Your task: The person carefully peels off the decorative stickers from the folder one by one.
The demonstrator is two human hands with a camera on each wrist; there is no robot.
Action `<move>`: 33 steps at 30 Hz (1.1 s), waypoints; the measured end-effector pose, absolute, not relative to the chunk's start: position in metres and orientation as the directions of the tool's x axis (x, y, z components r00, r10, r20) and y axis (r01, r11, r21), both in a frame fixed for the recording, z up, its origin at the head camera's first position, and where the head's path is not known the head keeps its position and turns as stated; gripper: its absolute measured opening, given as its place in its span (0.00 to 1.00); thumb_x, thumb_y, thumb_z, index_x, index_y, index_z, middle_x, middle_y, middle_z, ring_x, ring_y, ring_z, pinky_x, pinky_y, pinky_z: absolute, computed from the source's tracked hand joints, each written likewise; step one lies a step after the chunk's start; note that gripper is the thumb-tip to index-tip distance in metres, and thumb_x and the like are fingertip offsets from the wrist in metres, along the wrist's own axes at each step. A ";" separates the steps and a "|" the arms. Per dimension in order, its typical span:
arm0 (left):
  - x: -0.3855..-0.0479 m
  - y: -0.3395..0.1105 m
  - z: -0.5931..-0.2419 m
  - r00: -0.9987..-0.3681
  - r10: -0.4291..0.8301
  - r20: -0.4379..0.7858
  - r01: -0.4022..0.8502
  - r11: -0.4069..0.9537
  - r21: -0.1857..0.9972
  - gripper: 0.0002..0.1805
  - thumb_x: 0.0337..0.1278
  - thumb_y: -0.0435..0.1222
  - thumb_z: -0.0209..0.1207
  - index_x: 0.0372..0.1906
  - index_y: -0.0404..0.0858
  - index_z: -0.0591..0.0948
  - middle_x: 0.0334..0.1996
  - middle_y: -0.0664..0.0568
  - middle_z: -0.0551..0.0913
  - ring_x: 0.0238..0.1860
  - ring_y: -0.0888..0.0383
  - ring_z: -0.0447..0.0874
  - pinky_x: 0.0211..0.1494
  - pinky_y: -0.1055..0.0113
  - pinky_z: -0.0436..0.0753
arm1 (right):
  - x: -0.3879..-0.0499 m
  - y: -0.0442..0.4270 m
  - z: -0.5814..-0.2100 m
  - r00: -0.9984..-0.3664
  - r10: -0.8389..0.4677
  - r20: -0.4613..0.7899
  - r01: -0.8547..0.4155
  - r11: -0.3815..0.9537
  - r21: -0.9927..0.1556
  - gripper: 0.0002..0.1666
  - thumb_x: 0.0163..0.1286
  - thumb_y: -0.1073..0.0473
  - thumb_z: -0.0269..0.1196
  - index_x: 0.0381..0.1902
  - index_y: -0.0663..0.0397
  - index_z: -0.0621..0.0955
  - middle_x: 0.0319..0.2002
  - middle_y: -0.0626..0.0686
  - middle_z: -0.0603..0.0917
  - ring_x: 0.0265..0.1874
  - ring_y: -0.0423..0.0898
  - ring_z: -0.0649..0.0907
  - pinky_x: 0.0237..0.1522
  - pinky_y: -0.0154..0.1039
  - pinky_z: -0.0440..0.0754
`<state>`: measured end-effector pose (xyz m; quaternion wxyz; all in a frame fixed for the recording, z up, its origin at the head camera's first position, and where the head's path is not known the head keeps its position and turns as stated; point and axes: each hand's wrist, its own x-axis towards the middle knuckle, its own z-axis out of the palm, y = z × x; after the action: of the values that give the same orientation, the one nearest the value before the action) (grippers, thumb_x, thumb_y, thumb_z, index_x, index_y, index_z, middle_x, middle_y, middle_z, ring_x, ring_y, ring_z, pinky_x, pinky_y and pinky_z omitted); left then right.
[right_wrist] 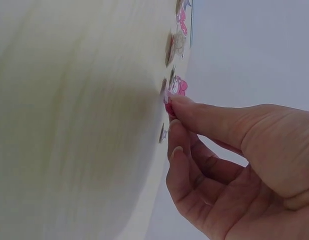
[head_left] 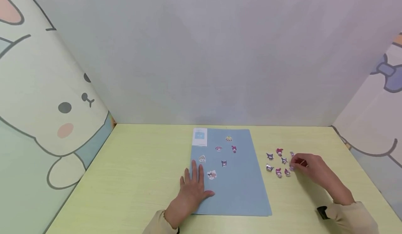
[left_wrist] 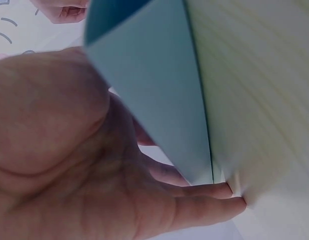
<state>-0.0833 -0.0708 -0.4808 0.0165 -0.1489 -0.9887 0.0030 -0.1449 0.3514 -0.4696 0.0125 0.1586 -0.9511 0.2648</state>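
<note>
A blue folder lies on the table with several cartoon stickers on it, among them a purple one. My left hand rests with fingers spread along the folder's left edge; in the left wrist view the fingertips touch the tabletop beside the blue sheet. To the right of the folder, my right hand pinches a small pink and purple sticker between thumb and forefinger. Several loose stickers lie around it, including a pink one and a dark purple one.
A white label sits at the folder's top left corner. The pale yellow table runs back to a plain light wall. Cartoon-printed panels stand at both sides.
</note>
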 end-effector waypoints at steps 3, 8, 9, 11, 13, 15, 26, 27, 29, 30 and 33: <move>-0.083 -0.069 -0.471 -0.959 0.284 -0.005 0.284 0.959 0.010 0.53 0.57 0.65 0.64 0.73 0.29 0.67 0.73 0.29 0.62 0.63 0.29 0.72 0.57 0.38 0.79 | -0.146 0.352 -0.470 -0.949 -0.297 0.103 -0.308 0.812 -0.496 0.07 0.65 0.69 0.70 0.32 0.52 0.84 0.30 0.43 0.83 0.29 0.36 0.79 0.32 0.35 0.79; -0.082 -0.068 -0.465 -0.959 0.282 -0.018 0.282 0.959 0.000 0.52 0.56 0.64 0.65 0.72 0.30 0.68 0.72 0.30 0.64 0.62 0.30 0.74 0.57 0.40 0.80 | -0.146 0.352 -0.473 -0.948 -0.298 0.114 -0.315 0.814 -0.488 0.08 0.64 0.71 0.70 0.32 0.52 0.84 0.30 0.43 0.83 0.29 0.36 0.79 0.32 0.35 0.79; -0.082 -0.067 -0.464 -0.959 0.283 -0.014 0.283 0.959 -0.006 0.51 0.56 0.64 0.65 0.72 0.30 0.69 0.71 0.30 0.64 0.62 0.30 0.74 0.56 0.40 0.80 | -0.146 0.352 -0.474 -0.947 -0.298 0.120 -0.318 0.815 -0.484 0.09 0.64 0.71 0.70 0.31 0.52 0.84 0.30 0.43 0.83 0.28 0.35 0.78 0.32 0.35 0.79; -0.081 -0.067 -0.464 -0.958 0.285 0.000 0.285 0.958 -0.015 0.51 0.56 0.64 0.65 0.71 0.29 0.69 0.71 0.30 0.65 0.61 0.30 0.75 0.56 0.41 0.80 | -0.146 0.351 -0.474 -0.945 -0.298 0.134 -0.325 0.816 -0.478 0.09 0.63 0.71 0.70 0.31 0.52 0.84 0.29 0.42 0.83 0.28 0.34 0.78 0.31 0.35 0.79; -0.080 -0.067 -0.463 -0.957 0.289 0.016 0.288 0.957 -0.025 0.51 0.55 0.64 0.66 0.71 0.29 0.70 0.70 0.30 0.66 0.61 0.30 0.75 0.55 0.41 0.81 | -0.146 0.350 -0.475 -0.943 -0.297 0.148 -0.332 0.817 -0.472 0.09 0.63 0.71 0.71 0.31 0.52 0.84 0.29 0.43 0.83 0.28 0.34 0.77 0.31 0.35 0.78; -0.079 -0.068 -0.463 -0.956 0.291 0.026 0.291 0.956 -0.032 0.52 0.55 0.65 0.66 0.71 0.29 0.70 0.70 0.30 0.66 0.60 0.30 0.75 0.54 0.41 0.81 | -0.147 0.350 -0.476 -0.942 -0.296 0.155 -0.334 0.818 -0.468 0.09 0.63 0.72 0.71 0.31 0.53 0.84 0.29 0.43 0.83 0.28 0.35 0.77 0.30 0.35 0.78; -0.079 -0.069 -0.463 -0.955 0.295 0.028 0.294 0.955 -0.026 0.51 0.55 0.64 0.66 0.71 0.29 0.70 0.70 0.30 0.66 0.61 0.30 0.75 0.55 0.41 0.81 | -0.148 0.347 -0.474 -0.957 -0.263 0.125 -0.290 0.836 -0.465 0.06 0.63 0.71 0.70 0.34 0.59 0.84 0.31 0.46 0.84 0.28 0.38 0.79 0.31 0.36 0.79; -0.079 -0.069 -0.463 -0.955 0.295 0.030 0.294 0.955 -0.028 0.51 0.54 0.65 0.66 0.71 0.29 0.70 0.70 0.30 0.66 0.61 0.31 0.75 0.54 0.41 0.81 | -0.147 0.346 -0.474 -0.959 -0.259 0.119 -0.284 0.836 -0.470 0.05 0.64 0.71 0.70 0.34 0.59 0.84 0.30 0.46 0.84 0.28 0.39 0.79 0.31 0.36 0.79; -0.079 -0.069 -0.463 -0.955 0.294 0.032 0.293 0.956 -0.027 0.51 0.54 0.65 0.66 0.71 0.29 0.70 0.70 0.30 0.66 0.60 0.31 0.75 0.54 0.41 0.81 | -0.147 0.344 -0.473 -0.963 -0.248 0.104 -0.267 0.834 -0.482 0.04 0.65 0.70 0.70 0.34 0.60 0.83 0.30 0.47 0.84 0.29 0.40 0.79 0.31 0.36 0.79; -0.079 -0.069 -0.463 -0.955 0.294 0.032 0.293 0.956 -0.025 0.52 0.54 0.64 0.66 0.71 0.29 0.70 0.70 0.30 0.66 0.60 0.30 0.75 0.54 0.41 0.81 | -0.147 0.343 -0.472 -0.966 -0.242 0.092 -0.256 0.833 -0.490 0.04 0.66 0.70 0.69 0.35 0.60 0.83 0.30 0.47 0.84 0.29 0.40 0.80 0.31 0.35 0.79; -0.079 -0.069 -0.464 -0.955 0.295 0.034 0.295 0.955 -0.023 0.52 0.54 0.64 0.66 0.70 0.29 0.70 0.70 0.29 0.66 0.60 0.30 0.75 0.54 0.40 0.81 | -0.146 0.341 -0.470 -0.970 -0.232 0.066 -0.233 0.829 -0.508 0.04 0.67 0.69 0.69 0.36 0.61 0.82 0.31 0.48 0.84 0.30 0.43 0.81 0.31 0.36 0.79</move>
<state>-0.0793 -0.0686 -0.4636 0.0185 -0.1491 -0.9886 0.0091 -0.1465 0.3406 -0.4704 0.0007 0.1217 -0.9564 0.2654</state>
